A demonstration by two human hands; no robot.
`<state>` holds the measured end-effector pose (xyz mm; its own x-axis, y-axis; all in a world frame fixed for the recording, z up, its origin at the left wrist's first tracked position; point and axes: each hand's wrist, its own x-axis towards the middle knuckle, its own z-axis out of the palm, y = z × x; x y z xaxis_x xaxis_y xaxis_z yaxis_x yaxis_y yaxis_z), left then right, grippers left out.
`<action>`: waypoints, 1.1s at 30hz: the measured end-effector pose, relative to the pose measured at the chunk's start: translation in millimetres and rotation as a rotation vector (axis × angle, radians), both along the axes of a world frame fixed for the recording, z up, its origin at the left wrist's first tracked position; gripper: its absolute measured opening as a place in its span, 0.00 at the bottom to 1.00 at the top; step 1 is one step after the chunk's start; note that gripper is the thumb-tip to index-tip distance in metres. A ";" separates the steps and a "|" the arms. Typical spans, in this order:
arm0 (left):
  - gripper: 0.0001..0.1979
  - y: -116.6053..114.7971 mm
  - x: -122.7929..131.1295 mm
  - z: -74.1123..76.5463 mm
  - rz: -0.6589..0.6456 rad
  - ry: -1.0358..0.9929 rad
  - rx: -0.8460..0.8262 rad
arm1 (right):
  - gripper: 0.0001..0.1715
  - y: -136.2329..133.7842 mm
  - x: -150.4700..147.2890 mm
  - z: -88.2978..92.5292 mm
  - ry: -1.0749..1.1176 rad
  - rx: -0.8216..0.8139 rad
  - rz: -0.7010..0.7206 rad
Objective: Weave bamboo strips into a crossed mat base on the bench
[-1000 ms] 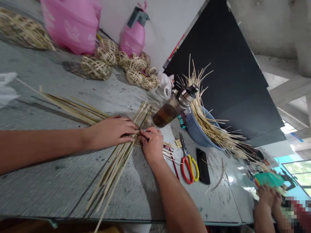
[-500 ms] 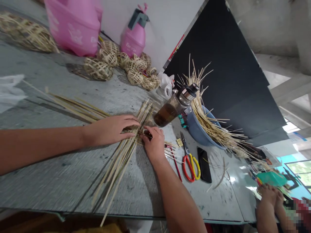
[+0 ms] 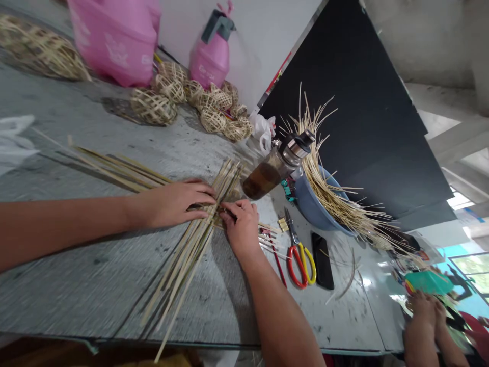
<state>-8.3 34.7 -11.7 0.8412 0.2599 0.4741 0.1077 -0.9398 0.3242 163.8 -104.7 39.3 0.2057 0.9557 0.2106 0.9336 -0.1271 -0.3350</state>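
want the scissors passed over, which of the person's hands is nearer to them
Right. The right hand is at the crossed strips, on the side toward the scissors; the left hand is on the strips' other side, farther away.

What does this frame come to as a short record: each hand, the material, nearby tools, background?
left hand: fingers on the crossed strips
right hand: thumb and fingertips at the crossing; exact grip unclear
right of hands: bottle, scissors, phone
beyond the bottle: blue basin holding loose strips
back of table: woven balls, pink sprayer
far right: another person's hands
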 end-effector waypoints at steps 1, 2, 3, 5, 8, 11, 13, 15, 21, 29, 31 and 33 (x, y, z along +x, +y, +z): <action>0.12 0.0 -0.3 0.4 -0.008 -0.004 0.006 | 0.13 0.3 0.1 0.2 0.001 -0.009 0.000; 0.12 0.0 -0.7 0.8 -0.014 -0.007 0.010 | 0.13 0.7 0.2 0.4 0.001 -0.018 -0.001; 0.12 0.0 -1.0 1.2 -0.017 -0.011 0.014 | 0.13 1.0 0.3 0.7 0.001 -0.027 -0.001; 0.11 0.1 -1.6 1.3 -0.022 -0.013 0.020 | 0.13 1.4 0.4 1.1 -0.001 -0.044 0.000; 0.12 1.4 -1.8 -0.3 -0.019 -0.008 0.015 | 0.14 1.5 0.3 1.7 -0.005 -0.053 0.001; 0.13 3.1 -1.5 -2.6 -0.029 0.007 -0.004 | 0.14 1.6 0.0 1.8 -0.013 -0.051 0.005; 0.13 3.7 -1.4 -2.9 -0.039 0.020 -0.026 | 0.14 1.7 -0.3 1.7 -0.018 -0.049 0.006; 0.14 3.7 -1.5 -2.0 -0.040 0.029 -0.048 | 0.13 1.8 -0.6 1.7 -0.025 -0.050 0.003; 0.15 3.9 -0.9 0.2 -0.050 0.032 -0.077 | 0.14 1.4 -0.4 0.8 -0.039 -0.054 0.011; 0.19 -0.1 -0.1 -1.8 0.020 0.025 -0.039 | 0.20 -0.1 2.1 -3.5 0.036 0.027 -0.030; 0.20 -0.9 0.2 -1.6 0.031 0.031 -0.036 | 0.18 -0.4 2.2 -4.3 0.054 0.049 -0.047; 0.19 -1.0 0.5 -1.2 0.019 0.044 -0.037 | 0.13 -0.3 2.3 -4.5 0.059 0.051 -0.050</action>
<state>-7.8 33.7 -12.9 0.8558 0.2924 0.4266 0.1401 -0.9251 0.3529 166.1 -105.0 34.8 0.2661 0.9323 0.2450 0.9051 -0.1542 -0.3961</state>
